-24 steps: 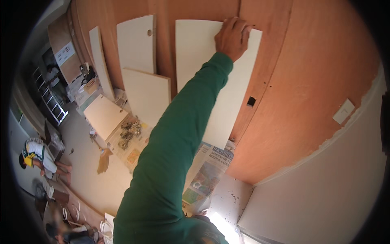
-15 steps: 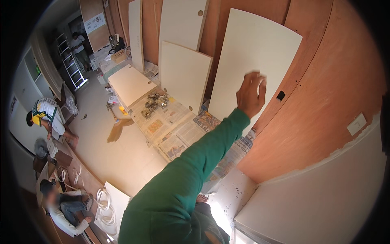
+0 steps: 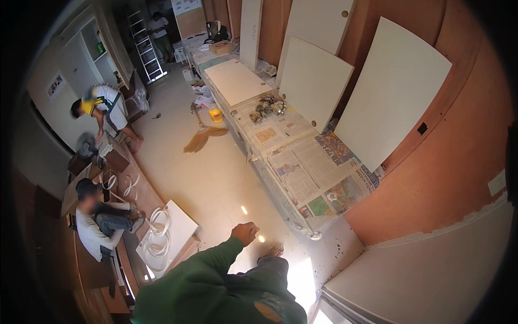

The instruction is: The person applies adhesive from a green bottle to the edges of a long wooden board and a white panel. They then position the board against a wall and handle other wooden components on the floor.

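Observation:
My left hand [image 3: 245,232], at the end of a green sleeve, hangs low over the pale floor, close to my bare foot [image 3: 274,251]. Its fingers are curled in; whether anything is inside them is hidden. My right hand is out of the picture. Right of my arm runs a long bench [image 3: 305,190] covered in newspaper and clear plastic. A tall cream panel [image 3: 396,92] stands tilted against the brown wood wall behind it. Beside that leans a smaller cream panel [image 3: 313,81] with round holes near one edge. A heap of small metal parts [image 3: 268,108] lies on the newspaper.
Another cream panel [image 3: 237,81] lies flat on the bench. A broom [image 3: 205,137] and a yellow tub [image 3: 216,115] are on the floor. At left, one person sits by a coil of white strip [image 3: 156,232] and another bends near a fan [image 3: 86,144]. A ladder [image 3: 145,51] stands far back.
My left hand has come away from in front of the tall panel and dropped down and left over the floor. My view has swung, so the bench and panels sit farther right.

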Demonstrator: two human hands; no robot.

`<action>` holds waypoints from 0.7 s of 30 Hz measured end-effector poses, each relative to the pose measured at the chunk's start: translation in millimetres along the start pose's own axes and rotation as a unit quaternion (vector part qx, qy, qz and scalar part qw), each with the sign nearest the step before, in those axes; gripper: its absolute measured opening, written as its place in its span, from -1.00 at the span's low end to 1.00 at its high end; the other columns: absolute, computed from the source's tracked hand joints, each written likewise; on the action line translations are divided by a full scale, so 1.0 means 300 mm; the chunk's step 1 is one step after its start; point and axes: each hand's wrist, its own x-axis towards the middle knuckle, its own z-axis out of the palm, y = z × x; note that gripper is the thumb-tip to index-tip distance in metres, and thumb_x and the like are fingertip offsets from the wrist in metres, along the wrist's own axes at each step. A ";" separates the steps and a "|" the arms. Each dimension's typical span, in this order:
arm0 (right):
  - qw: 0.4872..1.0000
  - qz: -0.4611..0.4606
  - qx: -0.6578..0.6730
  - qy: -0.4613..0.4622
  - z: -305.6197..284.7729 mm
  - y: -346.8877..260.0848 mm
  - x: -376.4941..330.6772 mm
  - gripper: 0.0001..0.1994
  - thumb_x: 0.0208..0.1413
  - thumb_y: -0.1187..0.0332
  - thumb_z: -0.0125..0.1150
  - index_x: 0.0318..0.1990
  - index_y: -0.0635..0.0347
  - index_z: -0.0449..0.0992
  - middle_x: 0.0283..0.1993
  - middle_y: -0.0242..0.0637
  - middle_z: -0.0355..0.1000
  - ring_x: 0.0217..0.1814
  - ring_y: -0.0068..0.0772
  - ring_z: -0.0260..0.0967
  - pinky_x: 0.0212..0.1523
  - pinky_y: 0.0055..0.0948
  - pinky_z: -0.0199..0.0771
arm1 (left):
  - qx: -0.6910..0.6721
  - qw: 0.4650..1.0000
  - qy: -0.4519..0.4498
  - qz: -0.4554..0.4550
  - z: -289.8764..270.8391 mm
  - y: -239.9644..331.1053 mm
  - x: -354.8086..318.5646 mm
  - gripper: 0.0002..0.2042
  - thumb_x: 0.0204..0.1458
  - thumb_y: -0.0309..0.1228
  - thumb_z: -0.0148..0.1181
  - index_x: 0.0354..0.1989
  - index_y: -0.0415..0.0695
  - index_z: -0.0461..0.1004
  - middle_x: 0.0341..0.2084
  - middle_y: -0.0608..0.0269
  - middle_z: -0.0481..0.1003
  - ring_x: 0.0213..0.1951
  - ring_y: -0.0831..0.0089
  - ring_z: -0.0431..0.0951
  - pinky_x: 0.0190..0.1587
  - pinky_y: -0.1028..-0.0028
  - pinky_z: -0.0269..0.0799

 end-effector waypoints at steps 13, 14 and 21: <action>0.969 0.053 -0.238 -0.037 0.314 -0.100 0.015 -0.59 0.27 -0.02 -0.02 -0.39 0.15 0.48 -0.57 -0.22 0.42 -0.70 -0.28 0.21 -0.67 -0.30 0.30 | -0.127 0.972 0.083 -0.179 -0.234 -0.542 -0.368 -0.81 0.07 -0.39 0.12 -0.23 0.02 0.66 -0.19 0.18 0.66 -0.05 0.13 0.63 0.03 0.20 0.52; 0.964 0.059 -0.255 -0.041 0.352 -0.098 0.020 -0.59 0.26 -0.02 -0.02 -0.39 0.15 0.48 -0.58 -0.22 0.42 -0.71 -0.28 0.21 -0.68 -0.29 0.30 | -0.095 0.971 0.085 -0.203 -0.226 -0.616 -0.424 -0.83 0.07 -0.37 0.14 -0.25 0.01 0.66 -0.24 0.19 0.67 -0.11 0.16 0.65 -0.01 0.22 0.54; 0.935 0.057 -0.345 -0.052 0.562 -0.092 0.045 -0.58 0.26 -0.01 -0.02 -0.41 0.17 0.49 -0.61 -0.19 0.41 -0.76 -0.26 0.18 -0.73 -0.28 0.27 | -0.093 0.908 -0.014 -0.409 -0.215 -0.951 -0.773 -0.85 0.05 -0.24 0.25 -0.29 0.06 0.69 -0.36 0.21 0.69 -0.23 0.28 0.69 -0.08 0.24 0.60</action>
